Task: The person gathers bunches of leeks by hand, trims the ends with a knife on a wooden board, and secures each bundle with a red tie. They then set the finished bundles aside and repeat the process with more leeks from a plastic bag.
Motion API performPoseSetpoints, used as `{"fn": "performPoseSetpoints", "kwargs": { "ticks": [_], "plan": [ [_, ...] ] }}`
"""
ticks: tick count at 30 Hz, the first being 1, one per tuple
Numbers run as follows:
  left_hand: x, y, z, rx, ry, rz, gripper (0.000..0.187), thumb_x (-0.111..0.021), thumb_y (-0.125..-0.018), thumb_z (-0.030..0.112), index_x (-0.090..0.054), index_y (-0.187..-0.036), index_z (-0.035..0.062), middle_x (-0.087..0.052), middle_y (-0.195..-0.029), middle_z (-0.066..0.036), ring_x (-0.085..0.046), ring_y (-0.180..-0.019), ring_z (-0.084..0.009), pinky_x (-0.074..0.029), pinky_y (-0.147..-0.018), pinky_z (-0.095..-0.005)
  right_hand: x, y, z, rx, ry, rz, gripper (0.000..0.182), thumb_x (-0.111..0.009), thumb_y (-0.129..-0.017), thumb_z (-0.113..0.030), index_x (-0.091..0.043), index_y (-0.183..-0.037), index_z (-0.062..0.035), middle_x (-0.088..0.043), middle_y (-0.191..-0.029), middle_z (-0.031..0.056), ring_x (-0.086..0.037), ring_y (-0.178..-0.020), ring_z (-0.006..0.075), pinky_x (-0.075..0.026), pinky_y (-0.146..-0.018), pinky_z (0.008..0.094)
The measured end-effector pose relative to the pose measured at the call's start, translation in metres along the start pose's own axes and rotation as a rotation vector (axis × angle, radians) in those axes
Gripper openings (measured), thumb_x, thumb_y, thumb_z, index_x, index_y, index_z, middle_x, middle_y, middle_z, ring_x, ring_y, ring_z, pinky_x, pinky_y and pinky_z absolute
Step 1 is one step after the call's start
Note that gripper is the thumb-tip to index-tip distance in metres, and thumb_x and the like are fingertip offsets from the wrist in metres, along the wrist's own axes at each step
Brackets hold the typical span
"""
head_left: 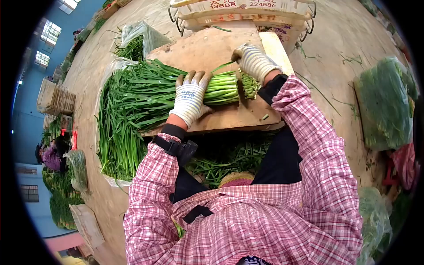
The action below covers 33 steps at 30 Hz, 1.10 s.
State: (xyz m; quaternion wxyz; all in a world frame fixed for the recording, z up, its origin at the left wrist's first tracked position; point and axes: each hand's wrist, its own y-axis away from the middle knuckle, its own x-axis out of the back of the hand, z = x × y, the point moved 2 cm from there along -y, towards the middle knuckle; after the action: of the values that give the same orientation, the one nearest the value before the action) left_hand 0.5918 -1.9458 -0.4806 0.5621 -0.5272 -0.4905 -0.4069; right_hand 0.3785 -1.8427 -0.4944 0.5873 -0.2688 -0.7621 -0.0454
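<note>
A thick bundle of long green stalks (pixel 221 88) lies across the wooden board (pixel 194 48), its pale cut ends to the right and its leaves spreading left. My left hand (pixel 191 96), in a striped glove, rests spread on top of the bundle near the cut ends. Beyond those ends, my right hand (pixel 254 61), gloved too, is closed on a single green stalk (pixel 223 66). Short cut pieces (pixel 249 85) are heaped on the board just below my right hand.
White crates (pixel 243 13) stand behind the board. A plastic bag of greens (pixel 141 39) sits at the back left, and a large wrapped bundle (pixel 384 104) at the right. Loose greens (pixel 221 161) lie below the board. Another person (pixel 52 157) is far left.
</note>
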Motion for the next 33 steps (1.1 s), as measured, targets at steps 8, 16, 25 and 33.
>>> {"fn": "performPoseSetpoints", "kwargs": {
  "ticks": [8,16,25,33],
  "plan": [
    [0.011,0.006,-0.009,0.031,0.090,0.030,0.110,-0.090,-0.047,0.039,-0.039,-0.141,0.0154,-0.048,-0.138,-0.011,-0.041,-0.132,-0.0312,-0.025,-0.111,-0.0582,0.183,0.110,0.045,-0.572,-0.013,0.300,0.022,-0.058,-0.086,-0.012,-0.072,-0.103,-0.0087,-0.073,-0.095,0.0092,-0.068,-0.082,0.0178,-0.051,-0.077,0.0297],
    [0.029,0.020,-0.037,0.043,-0.023,-0.001,0.110,-0.089,-0.050,0.038,-0.036,-0.143,0.0137,-0.037,-0.149,-0.014,-0.032,-0.139,-0.0339,-0.020,-0.113,-0.0582,0.191,0.207,-0.075,0.003,-0.582,-0.288,0.028,-0.065,-0.082,-0.008,-0.068,-0.108,0.0025,-0.071,-0.102,0.0128,-0.066,-0.098,0.0216,-0.050,-0.091,0.0336],
    [0.014,0.052,-0.049,0.053,-0.101,0.060,0.110,-0.081,-0.060,0.054,-0.030,-0.149,0.0140,-0.031,-0.153,-0.015,-0.027,-0.142,-0.0382,-0.020,-0.113,-0.0569,0.003,0.063,-0.127,0.261,0.214,0.082,0.104,-0.082,-0.064,-0.049,-0.035,-0.143,-0.0003,-0.037,-0.147,0.0235,-0.029,-0.140,0.0414,-0.024,-0.115,0.0504],
    [0.008,0.049,-0.050,0.115,0.050,0.128,0.103,-0.082,-0.062,0.048,-0.033,-0.146,0.0129,-0.034,-0.150,-0.015,-0.028,-0.141,-0.0386,-0.021,-0.112,-0.0595,-0.006,0.036,-0.120,0.105,0.304,-0.218,0.105,-0.088,-0.054,-0.035,-0.037,-0.141,-0.0071,-0.060,-0.117,0.0214,-0.062,-0.099,0.0386,-0.050,-0.087,0.0442]
  ]
}}
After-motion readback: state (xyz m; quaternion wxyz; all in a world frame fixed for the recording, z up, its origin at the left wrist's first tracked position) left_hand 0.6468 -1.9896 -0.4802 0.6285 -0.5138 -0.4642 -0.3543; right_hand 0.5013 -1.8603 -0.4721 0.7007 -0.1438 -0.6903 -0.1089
